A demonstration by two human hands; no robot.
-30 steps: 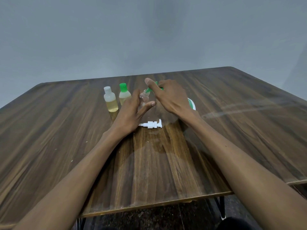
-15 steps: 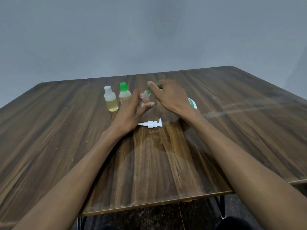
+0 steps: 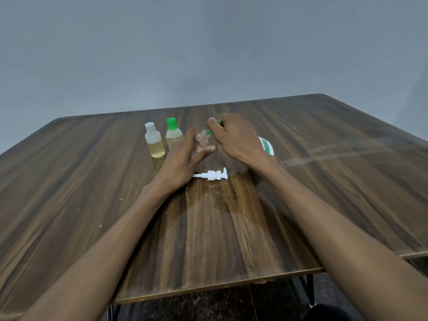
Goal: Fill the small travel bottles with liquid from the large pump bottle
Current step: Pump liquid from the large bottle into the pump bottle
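Head view. On the dark wood-grain bench (image 3: pixel 324 181), the left hand (image 3: pixel 183 162) curls its fingers and thumb round a small clear plastic travel bottle (image 3: pixel 202 142), tilted and seemingly empty. The right hand (image 3: pixel 236 137) pinches the bottle's green cap (image 3: pixel 214 127) at the neck. Two small travel bottles of yellowish liquid, one white-capped (image 3: pixel 154 141), one green-capped (image 3: pixel 173 135), stand just beside the left hand. A white pump head (image 3: pixel 212 175) lies detached near the hands; the large white-and-green pump bottle (image 3: pixel 266 145) is mostly hidden behind the right wrist. Judged step: uncapping the third bottle. The next move likely calls for setting the cap aside and pouring from the large bottle.
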